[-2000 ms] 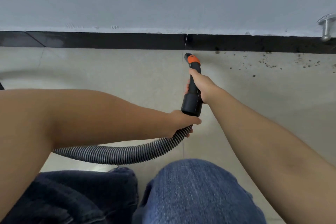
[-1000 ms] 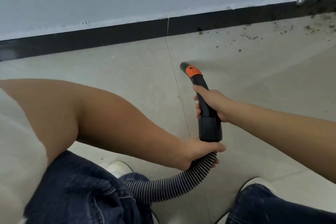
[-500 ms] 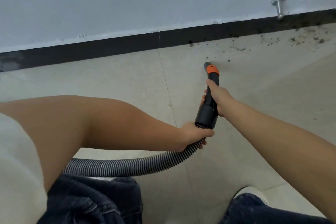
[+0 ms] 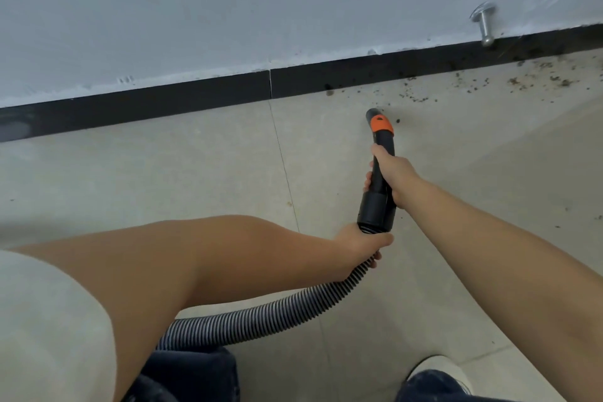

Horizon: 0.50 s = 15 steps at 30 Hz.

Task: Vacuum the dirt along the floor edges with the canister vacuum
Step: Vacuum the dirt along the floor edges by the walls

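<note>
The black vacuum nozzle (image 4: 378,192) has an orange collar near its tip, which sits low over the beige floor a short way from the wall. My right hand (image 4: 393,173) grips the nozzle's middle. My left hand (image 4: 359,246) holds the ribbed grey hose (image 4: 270,315) just below the nozzle's cuff. The hose curves back to the left under my left arm. Dark dirt specks (image 4: 535,80) lie scattered along the black baseboard (image 4: 195,95), to the right of the tip. The canister is out of sight.
A metal door stop (image 4: 485,23) sticks out of the grey wall above the baseboard at the upper right. My jeans and a white shoe (image 4: 434,369) fill the bottom edge. A tile joint (image 4: 284,166) runs from the baseboard toward me.
The nozzle tip has moved forward and right, closer to the dirt by the baseboard. Both hands keep the same hold on nozzle and hose.
</note>
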Available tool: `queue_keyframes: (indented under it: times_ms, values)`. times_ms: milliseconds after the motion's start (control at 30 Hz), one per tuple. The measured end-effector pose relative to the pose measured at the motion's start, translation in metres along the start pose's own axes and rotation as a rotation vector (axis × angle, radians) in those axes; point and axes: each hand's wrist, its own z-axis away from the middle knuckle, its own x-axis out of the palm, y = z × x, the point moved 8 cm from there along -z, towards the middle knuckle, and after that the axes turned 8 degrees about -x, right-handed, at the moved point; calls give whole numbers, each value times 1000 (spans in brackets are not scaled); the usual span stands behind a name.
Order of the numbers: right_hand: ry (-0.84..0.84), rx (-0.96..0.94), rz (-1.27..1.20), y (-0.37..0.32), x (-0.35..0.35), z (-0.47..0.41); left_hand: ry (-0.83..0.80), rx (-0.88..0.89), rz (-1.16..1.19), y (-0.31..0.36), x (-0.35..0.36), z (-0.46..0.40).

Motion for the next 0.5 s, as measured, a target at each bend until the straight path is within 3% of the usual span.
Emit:
queue_keyframes:
  times_ms: [167,500]
  values:
    - [102,5,-58,10,-23,-3,-27,-12,-73,-1,8,-7]
    - [54,10,-63,3,-48,-18,-29,-7,-53,13,36,-17]
